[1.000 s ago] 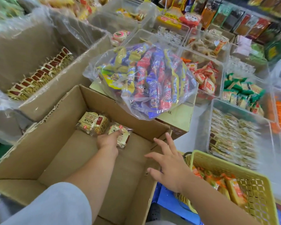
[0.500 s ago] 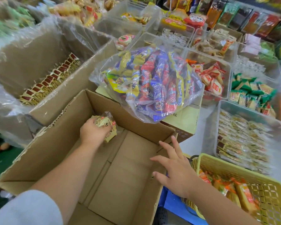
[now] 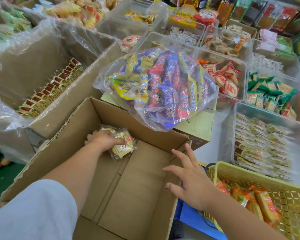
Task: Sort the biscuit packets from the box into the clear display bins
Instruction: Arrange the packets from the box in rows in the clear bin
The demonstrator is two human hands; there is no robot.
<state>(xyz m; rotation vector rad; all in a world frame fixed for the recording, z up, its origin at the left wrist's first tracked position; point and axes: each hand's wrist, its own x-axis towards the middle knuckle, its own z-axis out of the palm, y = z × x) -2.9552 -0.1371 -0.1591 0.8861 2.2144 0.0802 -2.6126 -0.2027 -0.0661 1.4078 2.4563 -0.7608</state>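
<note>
Clearing biscuit packets (image 3: 122, 148) from the box (image 3: 142, 184)
The left hand (image 3: 104, 141) has its grip around the bunch; the right hand (image 3: 189, 181) is spread, empty. Next, likely: carry them to the clear bin (image 3: 234, 132).

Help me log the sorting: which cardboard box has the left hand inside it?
The nearest box, unlined, where the left hand grips biscuit packets. The plastic-lined box beside it holds a row of red-ended packets.
</note>
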